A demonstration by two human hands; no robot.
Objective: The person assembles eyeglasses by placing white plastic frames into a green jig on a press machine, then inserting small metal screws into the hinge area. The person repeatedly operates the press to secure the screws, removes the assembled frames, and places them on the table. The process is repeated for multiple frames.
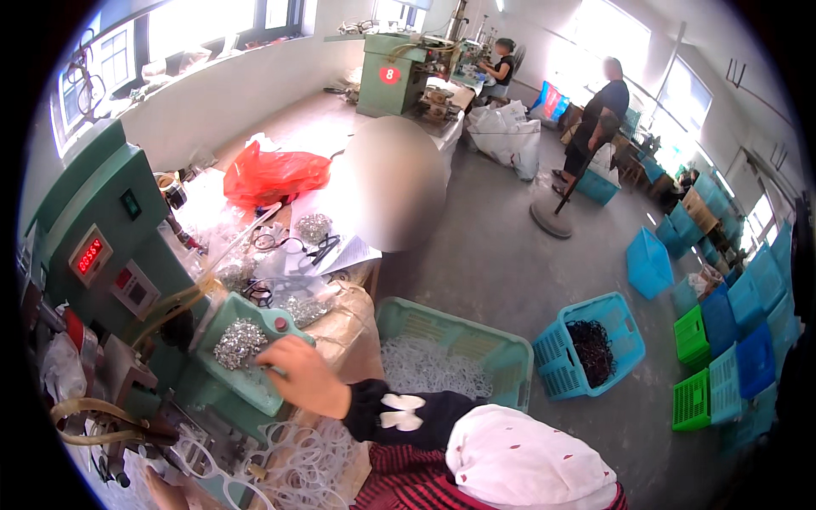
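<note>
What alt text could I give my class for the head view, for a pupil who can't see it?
A person's right hand reaches over a green tray with small silvery parts; the left hand, partly visible, is beside a clear eyeglass frame. A green machine stands at left, with plastic crates on the floor at right.

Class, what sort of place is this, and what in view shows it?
Probably an eyeglass-making workshop: clear eyeglass frames lie heaped near a green machine with a red digital display, and plastic crates stand on the floor.
</note>
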